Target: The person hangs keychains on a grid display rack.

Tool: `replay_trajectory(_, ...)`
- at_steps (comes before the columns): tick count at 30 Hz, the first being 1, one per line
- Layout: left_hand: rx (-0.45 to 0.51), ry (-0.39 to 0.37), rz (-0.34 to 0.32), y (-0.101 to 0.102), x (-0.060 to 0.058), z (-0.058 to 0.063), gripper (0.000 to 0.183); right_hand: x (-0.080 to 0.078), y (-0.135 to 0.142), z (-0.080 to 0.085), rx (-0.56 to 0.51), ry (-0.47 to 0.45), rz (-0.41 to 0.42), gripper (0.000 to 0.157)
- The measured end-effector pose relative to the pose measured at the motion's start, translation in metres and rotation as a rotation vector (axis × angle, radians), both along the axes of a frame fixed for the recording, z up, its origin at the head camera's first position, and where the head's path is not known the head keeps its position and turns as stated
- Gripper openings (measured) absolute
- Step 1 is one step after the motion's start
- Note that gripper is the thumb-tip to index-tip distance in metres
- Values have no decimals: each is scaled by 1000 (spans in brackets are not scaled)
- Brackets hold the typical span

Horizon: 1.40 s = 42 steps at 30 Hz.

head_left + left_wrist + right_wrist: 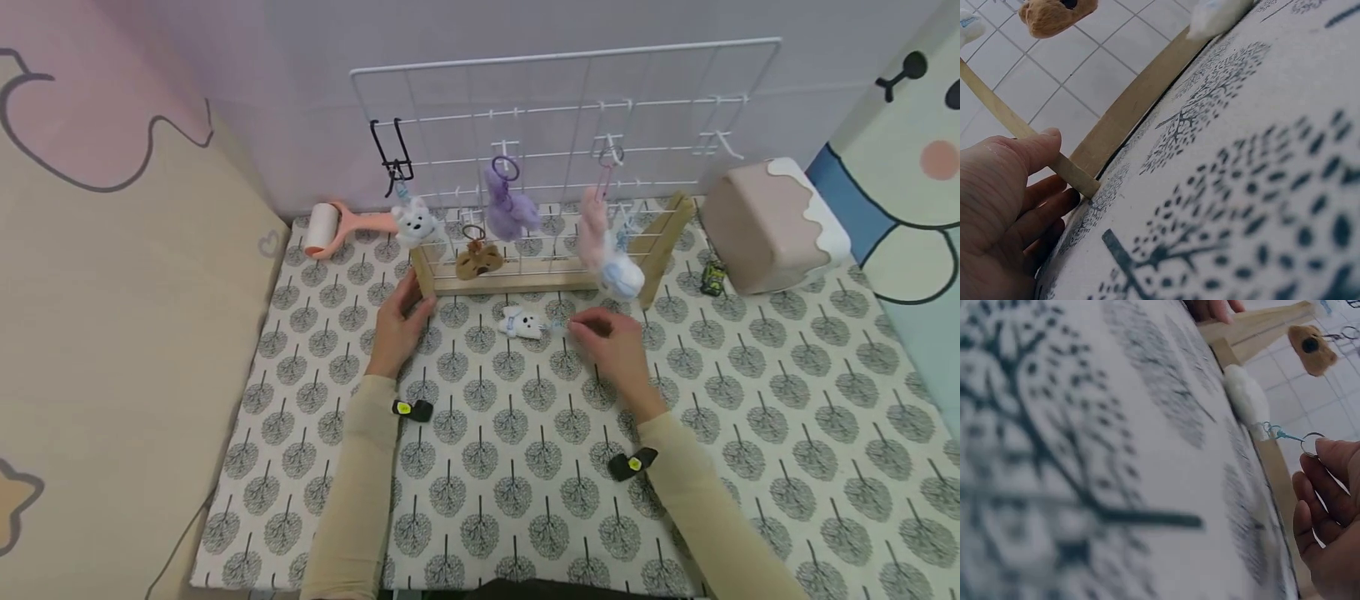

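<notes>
A white plush keychain (522, 323) with a dog-like face lies on the patterned cloth in front of the wire rack. My right hand (611, 342) pinches its metal ring (1312, 444) between thumb and forefinger, with the light blue strap (1285, 434) stretched between ring and plush. At the rack's left end, my left hand (399, 323) holds the wooden foot (1075, 175), thumb on one side and fingers on the other. Hanging from the rack are a white plush (415, 223), a brown one (478, 261), a purple one (512, 208), and a pink one (592, 225) near a white-and-blue one (622, 277).
The white wire grid (555, 158) stands on a wooden base (517, 285) and carries black and white hooks. Left of it lies a lint roller (322, 229) with a pink handle. On the right are a pink-and-white box (772, 225) and a small dark-and-yellow item (713, 277).
</notes>
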<state>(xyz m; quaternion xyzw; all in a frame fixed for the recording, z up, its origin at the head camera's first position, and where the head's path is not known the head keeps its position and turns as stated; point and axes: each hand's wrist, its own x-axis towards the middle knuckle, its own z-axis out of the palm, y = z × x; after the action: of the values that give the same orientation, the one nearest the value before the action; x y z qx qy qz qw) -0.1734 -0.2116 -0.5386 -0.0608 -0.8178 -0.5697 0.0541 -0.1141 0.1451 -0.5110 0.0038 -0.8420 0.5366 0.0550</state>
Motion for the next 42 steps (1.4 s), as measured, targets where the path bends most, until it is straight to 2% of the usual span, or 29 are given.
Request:
replay_trajectory(6,16,-9,3,-1,-1,-1,66,9,25,24,-2,39,-97,17)
replay_trajectory(16,-7,-25,10,3,1,0,67,20,61,68,-32,123,-151,15)
replay_trajectory(22,5,-17,0,3,0,-2,67,12,77,96,-107,214,-219,13)
replay_trajectory(27,22,-12,5,2,-1,-2,67,-1,82,117,-188,232,-257,7)
replay_trajectory(29,27,-25,3,3,0,1,67,-6,82,125,-213,251,-274,4)
replay_trajectory(33,40,-52,-10,7,6,17,67,-17,83,144,-285,326,-311,2)
replay_trajectory(36,44,-51,-15,10,12,29,67,-23,81,159,-380,393,-318,3)
replay_trajectory(42,47,-27,-29,10,16,35,67,-29,75,189,-500,508,-320,8)
